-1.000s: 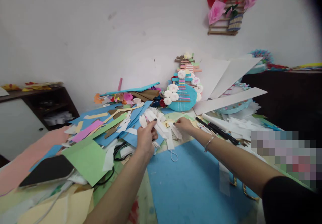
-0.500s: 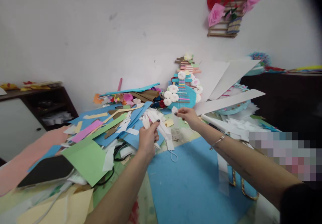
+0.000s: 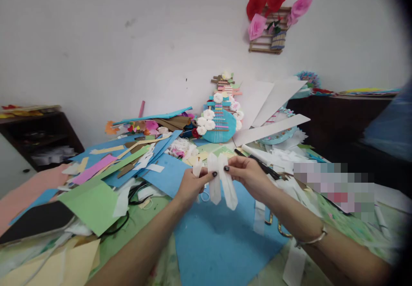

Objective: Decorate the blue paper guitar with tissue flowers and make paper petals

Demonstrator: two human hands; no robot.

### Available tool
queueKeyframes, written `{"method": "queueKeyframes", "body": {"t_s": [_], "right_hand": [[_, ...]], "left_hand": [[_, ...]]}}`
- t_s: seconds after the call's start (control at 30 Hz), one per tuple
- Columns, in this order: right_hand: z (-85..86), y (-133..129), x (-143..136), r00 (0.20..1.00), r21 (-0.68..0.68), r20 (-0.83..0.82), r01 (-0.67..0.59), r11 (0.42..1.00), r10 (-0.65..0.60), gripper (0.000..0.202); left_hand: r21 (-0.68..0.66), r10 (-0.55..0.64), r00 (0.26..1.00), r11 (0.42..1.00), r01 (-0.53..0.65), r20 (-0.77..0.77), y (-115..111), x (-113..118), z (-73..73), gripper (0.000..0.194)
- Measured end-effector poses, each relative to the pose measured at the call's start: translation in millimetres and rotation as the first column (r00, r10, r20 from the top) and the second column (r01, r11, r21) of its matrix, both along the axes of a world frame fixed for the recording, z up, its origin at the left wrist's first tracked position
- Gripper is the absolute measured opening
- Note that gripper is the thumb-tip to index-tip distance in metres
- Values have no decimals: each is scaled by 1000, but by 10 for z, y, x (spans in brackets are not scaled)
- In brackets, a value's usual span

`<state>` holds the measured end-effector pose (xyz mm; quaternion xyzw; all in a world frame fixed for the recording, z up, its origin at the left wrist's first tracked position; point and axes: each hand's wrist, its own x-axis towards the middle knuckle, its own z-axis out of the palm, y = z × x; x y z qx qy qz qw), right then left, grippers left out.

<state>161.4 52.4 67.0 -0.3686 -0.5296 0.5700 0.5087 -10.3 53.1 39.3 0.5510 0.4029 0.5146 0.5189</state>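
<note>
My left hand (image 3: 190, 186) pinches a white paper strip (image 3: 214, 187) with pointed ends between thumb and fingers. Another pale piece (image 3: 197, 167) stands up from the same hand; how many it holds is hidden. Close beside it, my right hand (image 3: 249, 175) is closed on a second white paper strip (image 3: 229, 189), nearly parallel to the first. Both hands are raised over a blue sheet (image 3: 222, 247). A thin white string loop (image 3: 205, 197) shows just below the left fingers.
Coloured paper scraps, including a green sheet (image 3: 92, 204), cover the left side beside a black flat device (image 3: 35, 224). Behind the hands stands a blue paper guitar (image 3: 230, 127) with white flowers. Gold-coloured handles (image 3: 283, 230) lie under the right forearm, near white paper pieces (image 3: 296, 191).
My right hand has come down towards me with its strip, alongside the left. The left hand has turned, so its strip now faces the right one. The whole view has shifted to the right.
</note>
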Motion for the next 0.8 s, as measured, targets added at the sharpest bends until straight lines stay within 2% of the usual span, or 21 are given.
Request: {"method": "queueKeyframes", "body": {"t_s": [0.1,0.2,0.47,0.57,0.67,0.8], "right_hand": [[-123,-24,-104,999,-14,27,28,1000,-27,28],[-168,51,-145,998,13,30,50,999,-50,28],[-286,221,-90,999,-32,-20,-36,999,35,25],[-329,231,-92,999,-61,-49,-18,998,15,26],[-355,215,-108,995,-106,-82,49,993,-58,29],[-372,195,-122,986,-118,-133,81,990,-96,31]], "left_hand": [[14,-22,997,1000,23,-71,-67,66,-12,30],[18,5,996,1000,-3,-91,-74,83,-33,29],[-4,12,987,1000,-13,-161,23,58,-122,31],[-27,-8,989,1000,4,-147,15,76,-119,32],[-57,-35,992,998,29,-118,-17,102,-102,32],[-136,-103,995,985,102,-3,-62,132,-95,32]]}}
